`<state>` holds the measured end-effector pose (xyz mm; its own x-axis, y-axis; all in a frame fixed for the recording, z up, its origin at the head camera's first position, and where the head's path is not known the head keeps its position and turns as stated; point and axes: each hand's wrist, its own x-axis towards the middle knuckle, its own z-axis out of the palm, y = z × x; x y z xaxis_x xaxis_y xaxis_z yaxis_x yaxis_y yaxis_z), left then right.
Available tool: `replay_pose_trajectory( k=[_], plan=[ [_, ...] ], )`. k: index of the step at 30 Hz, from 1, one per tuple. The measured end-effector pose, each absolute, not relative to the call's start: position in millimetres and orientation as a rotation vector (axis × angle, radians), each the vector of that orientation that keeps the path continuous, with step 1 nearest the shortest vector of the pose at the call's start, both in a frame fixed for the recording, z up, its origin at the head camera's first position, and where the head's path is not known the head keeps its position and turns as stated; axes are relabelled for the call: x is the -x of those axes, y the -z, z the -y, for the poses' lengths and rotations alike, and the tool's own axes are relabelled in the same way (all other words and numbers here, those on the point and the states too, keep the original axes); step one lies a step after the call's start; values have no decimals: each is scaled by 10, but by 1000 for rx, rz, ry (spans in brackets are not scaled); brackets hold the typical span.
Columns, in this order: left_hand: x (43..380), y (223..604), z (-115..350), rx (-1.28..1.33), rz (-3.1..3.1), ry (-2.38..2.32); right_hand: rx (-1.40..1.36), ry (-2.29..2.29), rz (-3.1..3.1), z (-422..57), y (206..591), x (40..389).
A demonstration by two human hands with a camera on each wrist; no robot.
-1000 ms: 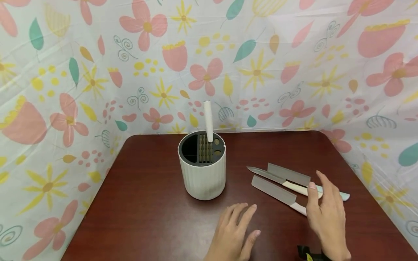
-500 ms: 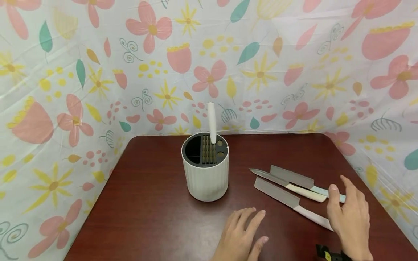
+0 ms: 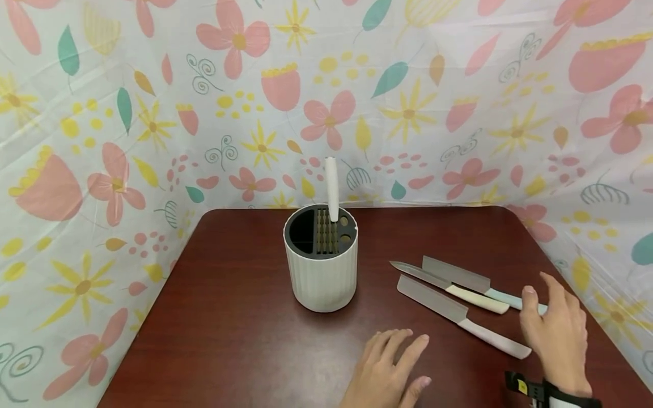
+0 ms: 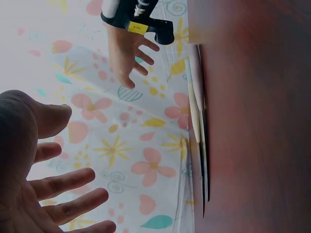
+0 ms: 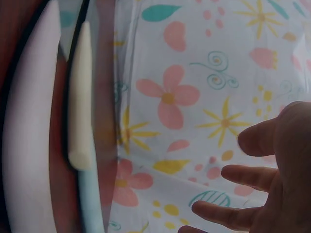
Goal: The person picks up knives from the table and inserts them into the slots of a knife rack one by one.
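Three knives lie at the right of the table in the head view. Nearest is a white-handled cleaver [image 3: 433, 297]; behind it are a pointed knife with a cream handle [image 3: 476, 298] and a cleaver with a pale blue handle [image 3: 456, 273]. My right hand [image 3: 558, 328] hovers over the handle ends, fingers spread and holding nothing; it hides the tip of the blue handle. My left hand [image 3: 385, 368], fingers loosely extended, is above the table's front, holding nothing. A white ribbed knife block [image 3: 322, 283] stands mid-table, one white knife handle [image 3: 332, 190] upright in its slots.
The brown table [image 3: 219, 317] has a back edge against a flower-printed curtain [image 3: 449, 73], which also hangs at both sides. The block's black top has an open compartment on its left and round holes on its right.
My right hand has moved right, away from the white-handled cleaver, uncovering its handle. My left hand has shifted slightly right and toward me. The knives and block have stayed put.
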<state>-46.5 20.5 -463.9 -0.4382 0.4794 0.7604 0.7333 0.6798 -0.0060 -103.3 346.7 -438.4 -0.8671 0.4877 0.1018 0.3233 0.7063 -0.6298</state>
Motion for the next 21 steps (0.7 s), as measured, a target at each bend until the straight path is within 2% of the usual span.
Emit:
replay_pose_trajectory(
  k=[6, 21],
  plan=[
    [435, 4645, -251, 940, 2163, 391, 592, -788, 2789, -3626, 4460, 1111],
    [376, 4698, -395, 995, 2207, 297, 187, -629, 3281, -4132, 4642, 1269]
  ],
)
